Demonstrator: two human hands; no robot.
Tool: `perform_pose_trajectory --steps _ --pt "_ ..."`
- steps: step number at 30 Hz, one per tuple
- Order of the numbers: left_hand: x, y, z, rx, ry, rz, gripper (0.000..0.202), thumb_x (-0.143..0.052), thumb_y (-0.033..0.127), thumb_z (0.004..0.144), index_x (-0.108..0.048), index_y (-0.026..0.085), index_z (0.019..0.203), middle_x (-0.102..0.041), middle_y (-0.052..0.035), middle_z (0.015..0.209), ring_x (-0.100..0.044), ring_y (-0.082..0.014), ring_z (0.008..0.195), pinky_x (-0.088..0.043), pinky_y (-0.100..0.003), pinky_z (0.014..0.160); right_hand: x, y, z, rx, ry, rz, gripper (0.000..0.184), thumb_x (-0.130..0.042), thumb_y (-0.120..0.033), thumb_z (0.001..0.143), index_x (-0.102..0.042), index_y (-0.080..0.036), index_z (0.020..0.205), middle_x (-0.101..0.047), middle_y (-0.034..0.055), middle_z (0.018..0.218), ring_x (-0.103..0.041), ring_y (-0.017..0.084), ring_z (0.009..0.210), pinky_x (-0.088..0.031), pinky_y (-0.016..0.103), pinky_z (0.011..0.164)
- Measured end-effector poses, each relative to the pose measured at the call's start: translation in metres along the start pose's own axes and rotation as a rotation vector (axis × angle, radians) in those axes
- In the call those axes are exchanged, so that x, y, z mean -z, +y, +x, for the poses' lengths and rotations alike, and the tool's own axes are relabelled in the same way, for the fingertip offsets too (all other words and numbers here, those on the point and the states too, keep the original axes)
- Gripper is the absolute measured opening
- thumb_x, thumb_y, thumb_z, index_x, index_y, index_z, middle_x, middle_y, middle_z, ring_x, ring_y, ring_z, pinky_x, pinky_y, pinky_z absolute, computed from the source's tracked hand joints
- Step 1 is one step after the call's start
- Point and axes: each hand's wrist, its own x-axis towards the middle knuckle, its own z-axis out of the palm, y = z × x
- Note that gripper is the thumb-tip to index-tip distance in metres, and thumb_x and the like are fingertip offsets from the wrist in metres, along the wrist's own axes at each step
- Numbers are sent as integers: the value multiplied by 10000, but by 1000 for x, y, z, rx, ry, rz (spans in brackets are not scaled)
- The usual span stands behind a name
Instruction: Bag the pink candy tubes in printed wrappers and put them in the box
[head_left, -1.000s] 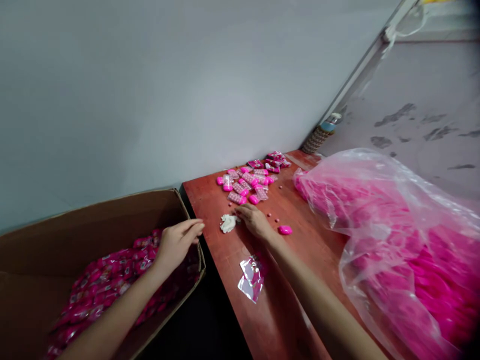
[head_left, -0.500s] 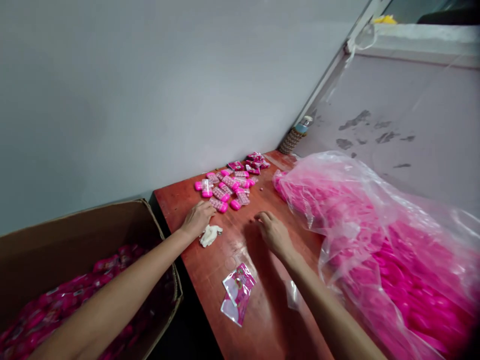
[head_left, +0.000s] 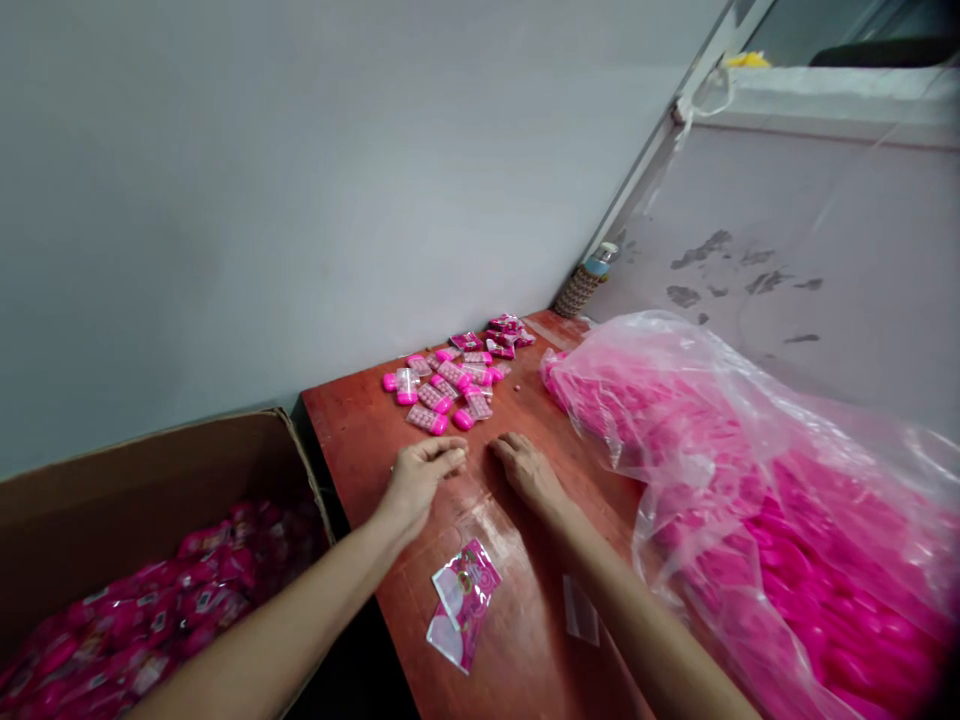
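Note:
My left hand [head_left: 418, 476] rests on the red wooden table [head_left: 352, 430], fingers pressed together and cupped downward; what is under them is hidden. My right hand [head_left: 525, 466] lies a little to its right, fingers curled with the tips on the table top. Just beyond both hands is a scatter of small clear containers with pink caps [head_left: 442, 388], and behind those a few pink packets [head_left: 504, 330]. Nearer me, between my forearms, lie printed pink sachets [head_left: 465, 598] and a small clear bag [head_left: 581, 610].
A big clear plastic bag full of pink pieces [head_left: 757, 500] covers the table's right side. An open cardboard box [head_left: 165, 450] with pink packets [head_left: 142, 615] stands at the left, below the table edge. A bottle [head_left: 589, 278] stands in the far corner by the walls.
My left hand came from the box onto the table and now covers the spot where a white crumpled wad lay. My right hand drew slightly toward it. The view shifted.

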Motion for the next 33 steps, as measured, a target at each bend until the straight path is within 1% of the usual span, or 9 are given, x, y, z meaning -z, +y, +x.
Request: perform_pose_trajectory --steps 4,9,13,16,18,22,27,31,33 --pt "-31 -25 -8 351 77 -576 102 -559 10 719 -614 90 687 -631 -75 703 -593 -96 616 -498 -203 634 -2 7 2 -51 82 66 215 -411 -115 831 -612 -176 878 -621 83 866 -566 184 813 -427 283 747" --pt "-44 -45 13 485 129 -703 231 -497 276 835 -574 89 725 -611 -92 673 -607 -140 593 -526 -276 609 19 -5 -4 -52 146 212 231 -402 -190 859 -613 -200 955 -656 56 897 -619 166 791 -467 266 708" --pt "-50 -49 29 421 159 -774 267 -479 293 847 -551 107 670 -595 -66 616 -590 -129 538 -507 -246 530 40 -11 4 94 -2 439 247 -493 -242 832 -593 -252 1058 -680 8 928 -639 161 800 -480 258 707" --pt "-51 -50 33 366 196 -803 224 -495 244 843 -547 111 671 -602 -65 629 -607 -125 589 -505 -222 547 42 8 33 -16 126 273 249 -464 -223 841 -619 -202 1035 -693 48 878 -647 179 747 -479 272 673" --pt "-48 -49 33 375 195 -783 255 -529 287 824 -510 128 626 -547 -20 536 -545 -86 471 -437 -167 426 35 22 56 -55 171 152 235 -455 -185 835 -658 -171 953 -692 87 864 -643 203 760 -467 297 695" --pt "-36 -50 32 411 -1 -762 382 -573 424 769 -411 154 554 -333 74 385 -289 -30 290 -188 -134 285 10 26 86 42 103 91 226 -499 -153 812 -660 -197 964 -676 86 967 -614 204 886 -433 287 785" --pt "-28 -55 31 358 -103 -737 325 -616 410 742 -490 128 641 -298 90 391 -295 -27 307 -168 -136 307 -4 21 96 98 79 43 241 -476 -194 845 -621 -243 1032 -659 26 1030 -590 155 941 -416 219 798" --pt "-29 -58 30 282 -134 -665 322 -667 388 702 -551 104 801 -307 101 404 -286 -21 308 -137 -136 312 2 50 115 -13 131 -37 252 -421 -156 852 -637 -150 982 -666 118 969 -614 218 878 -423 284 766" --pt "-30 -58 30 259 -143 -637 320 -684 374 688 -550 106 802 -307 103 406 -289 -21 310 -137 -137 314 5 67 128 -25 116 -63 256 -426 -120 833 -647 -154 958 -673 117 951 -618 224 868 -420 285 757"
